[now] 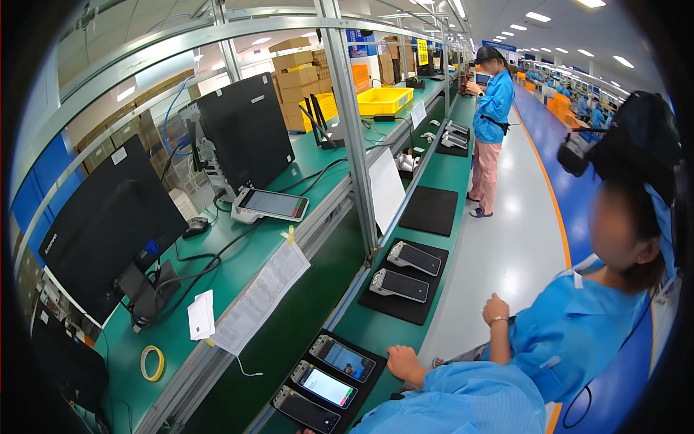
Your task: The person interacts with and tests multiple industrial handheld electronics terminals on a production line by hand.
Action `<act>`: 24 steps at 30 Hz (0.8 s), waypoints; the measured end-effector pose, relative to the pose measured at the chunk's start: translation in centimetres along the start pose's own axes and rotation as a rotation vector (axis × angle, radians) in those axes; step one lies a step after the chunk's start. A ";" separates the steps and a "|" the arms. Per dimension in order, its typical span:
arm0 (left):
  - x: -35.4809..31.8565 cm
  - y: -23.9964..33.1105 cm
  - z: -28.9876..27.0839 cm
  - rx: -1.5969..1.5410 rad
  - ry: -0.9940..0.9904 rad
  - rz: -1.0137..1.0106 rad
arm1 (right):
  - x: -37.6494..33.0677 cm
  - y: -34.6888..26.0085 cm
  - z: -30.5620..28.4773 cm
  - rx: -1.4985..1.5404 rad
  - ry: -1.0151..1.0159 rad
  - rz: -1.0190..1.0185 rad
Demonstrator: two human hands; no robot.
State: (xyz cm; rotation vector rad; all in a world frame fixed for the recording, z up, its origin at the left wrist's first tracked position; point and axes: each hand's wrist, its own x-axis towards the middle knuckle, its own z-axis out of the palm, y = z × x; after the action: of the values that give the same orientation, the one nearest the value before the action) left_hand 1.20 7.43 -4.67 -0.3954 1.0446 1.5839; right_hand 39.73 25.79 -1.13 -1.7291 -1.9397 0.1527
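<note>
Three handheld terminals (324, 385) lie screen-up in a row on the black mat (377, 357), probably for reading; my right hand (405, 362) rests curled beside it on the counter (369, 329), grip unclear, and my left hand (306, 431) is barely visible, so its state is untellable.

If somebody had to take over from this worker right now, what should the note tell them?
Right hand: rests on the bench edge beside the near mat, nothing visibly held.
Left hand: only a sliver at the lower edge, state unclear.
On that mat: far terminal and middle terminal lit, nearest terminal dark.
Probably left: the dark one, plus two dark terminals on the next mat.
</note>
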 end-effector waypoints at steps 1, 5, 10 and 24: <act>0.2 0.0 -0.7 -0.004 0.005 -0.001 | 0.0 -0.2 0.0 -0.004 0.002 0.005; 0.4 -0.6 -1.7 -0.083 -0.222 0.004 | 0.1 -0.1 0.0 0.012 0.015 0.001; 0.3 -0.8 -1.0 -0.004 -0.141 0.066 | 0.2 -0.1 -0.1 0.003 0.013 0.009; -1.6 -1.2 0.9 0.033 -0.005 0.142 | 0.2 -0.2 0.3 -0.034 -0.027 0.023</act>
State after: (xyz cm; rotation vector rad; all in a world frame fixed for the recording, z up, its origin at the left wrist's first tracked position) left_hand 3.00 7.07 -3.51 -0.3000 1.1139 1.6903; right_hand 39.39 26.04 -1.24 -1.7808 -1.9530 0.1529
